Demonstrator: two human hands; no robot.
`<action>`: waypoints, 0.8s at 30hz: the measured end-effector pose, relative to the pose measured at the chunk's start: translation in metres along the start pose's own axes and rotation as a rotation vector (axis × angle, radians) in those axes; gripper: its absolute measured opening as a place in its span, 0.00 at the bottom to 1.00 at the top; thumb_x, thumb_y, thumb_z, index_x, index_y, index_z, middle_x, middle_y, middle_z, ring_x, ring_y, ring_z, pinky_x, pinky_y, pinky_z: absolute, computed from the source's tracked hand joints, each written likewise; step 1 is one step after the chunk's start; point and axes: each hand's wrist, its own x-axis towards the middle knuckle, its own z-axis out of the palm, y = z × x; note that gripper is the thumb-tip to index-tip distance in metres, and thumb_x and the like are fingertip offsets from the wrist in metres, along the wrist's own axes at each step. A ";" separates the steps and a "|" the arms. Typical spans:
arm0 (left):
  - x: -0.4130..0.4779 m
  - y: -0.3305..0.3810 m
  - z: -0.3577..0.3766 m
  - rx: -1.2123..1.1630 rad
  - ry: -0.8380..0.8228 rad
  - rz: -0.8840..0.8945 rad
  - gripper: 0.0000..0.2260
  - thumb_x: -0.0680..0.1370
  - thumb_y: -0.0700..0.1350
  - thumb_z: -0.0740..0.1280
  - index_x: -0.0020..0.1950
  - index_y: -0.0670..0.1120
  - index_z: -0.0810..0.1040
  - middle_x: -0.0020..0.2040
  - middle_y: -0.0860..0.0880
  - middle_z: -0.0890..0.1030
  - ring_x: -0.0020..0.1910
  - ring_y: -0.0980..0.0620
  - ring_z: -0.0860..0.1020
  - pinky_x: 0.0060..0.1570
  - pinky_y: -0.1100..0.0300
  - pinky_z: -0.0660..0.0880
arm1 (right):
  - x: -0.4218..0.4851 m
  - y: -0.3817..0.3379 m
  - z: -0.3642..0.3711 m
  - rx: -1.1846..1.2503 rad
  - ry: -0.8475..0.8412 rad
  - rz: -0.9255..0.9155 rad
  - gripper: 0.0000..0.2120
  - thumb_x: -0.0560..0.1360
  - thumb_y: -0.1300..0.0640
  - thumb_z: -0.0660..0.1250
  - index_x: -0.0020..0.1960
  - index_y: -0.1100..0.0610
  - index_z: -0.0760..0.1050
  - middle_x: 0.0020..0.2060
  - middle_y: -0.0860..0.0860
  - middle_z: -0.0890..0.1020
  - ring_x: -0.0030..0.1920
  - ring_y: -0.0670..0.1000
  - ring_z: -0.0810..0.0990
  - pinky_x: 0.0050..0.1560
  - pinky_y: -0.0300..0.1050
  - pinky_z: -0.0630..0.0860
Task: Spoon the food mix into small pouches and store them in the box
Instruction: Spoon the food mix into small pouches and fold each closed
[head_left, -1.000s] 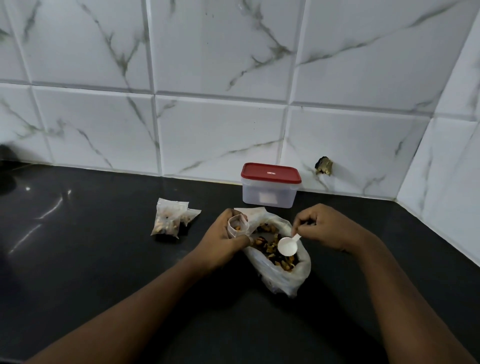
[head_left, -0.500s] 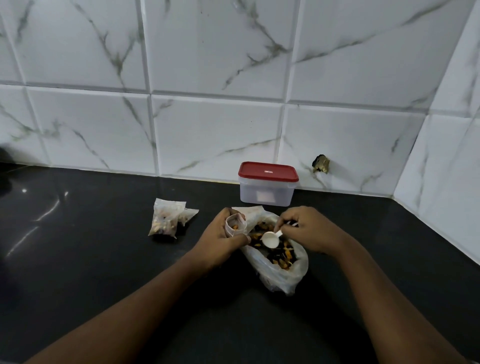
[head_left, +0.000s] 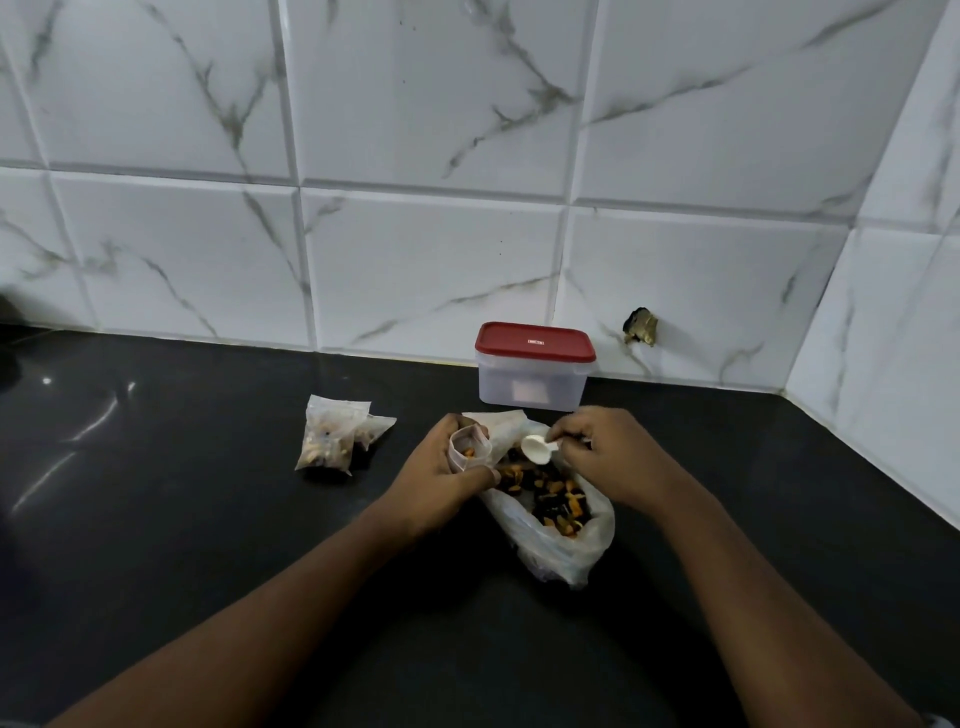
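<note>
- Surface (head_left: 208, 545): black, glossy, carrying everything. It is probably slick under thin plastic.
- Box (head_left: 532, 382): clear plastic with its red lid (head_left: 535, 340) on. It stands at the back against the tiled wall, just behind the hands, long side running left to right. It looks stiff and light, best taken by the two short ends.
- Bag (head_left: 561, 540): thin, floppy plastic lying on the surface between the hands. Its long axis runs from near right to far left, mouth open upward. The food mix (head_left: 550, 496) inside is orange and dark pieces. The bag will likely slump if let go, so lift it by the rim, not the belly.
- Filled pouches (head_left: 330, 441): two, touching each other, lying left of the left hand and well apart from the box. They look soft and light, easy to pinch at the top edge.
- Small pouch (head_left: 467, 449): upright with its mouth pointing up and a few orange pieces inside. The left hand (head_left: 436, 475) has its grip clamped round the pouch's body. Squeezing harder would probably close the mouth.
- Spoon (head_left: 537, 448): white, rigid and light. The right hand (head_left: 613, 457) has its grip pinched on the handle. The handle runs left to right and the bowl points left, just beside the pouch mouth, above the bag. The bowl looks empty.
</note>
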 end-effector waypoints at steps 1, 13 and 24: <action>0.000 0.000 0.000 0.001 0.004 -0.001 0.18 0.71 0.43 0.73 0.60 0.48 0.77 0.53 0.50 0.84 0.53 0.53 0.84 0.53 0.54 0.80 | 0.000 0.001 0.001 -0.031 -0.044 0.000 0.11 0.80 0.59 0.66 0.57 0.51 0.86 0.49 0.42 0.82 0.46 0.41 0.81 0.44 0.34 0.74; 0.001 -0.001 0.000 0.023 0.005 0.011 0.15 0.77 0.32 0.71 0.61 0.45 0.76 0.54 0.49 0.83 0.49 0.61 0.83 0.45 0.69 0.76 | -0.002 -0.006 -0.001 0.059 -0.103 0.088 0.11 0.78 0.59 0.66 0.46 0.51 0.87 0.34 0.42 0.84 0.33 0.36 0.80 0.37 0.33 0.71; 0.002 -0.006 -0.001 0.021 -0.007 0.020 0.15 0.75 0.39 0.74 0.59 0.50 0.76 0.51 0.54 0.83 0.52 0.56 0.83 0.50 0.62 0.78 | -0.001 0.003 -0.003 0.567 0.013 0.318 0.12 0.78 0.63 0.65 0.44 0.62 0.87 0.33 0.56 0.82 0.32 0.45 0.75 0.36 0.40 0.70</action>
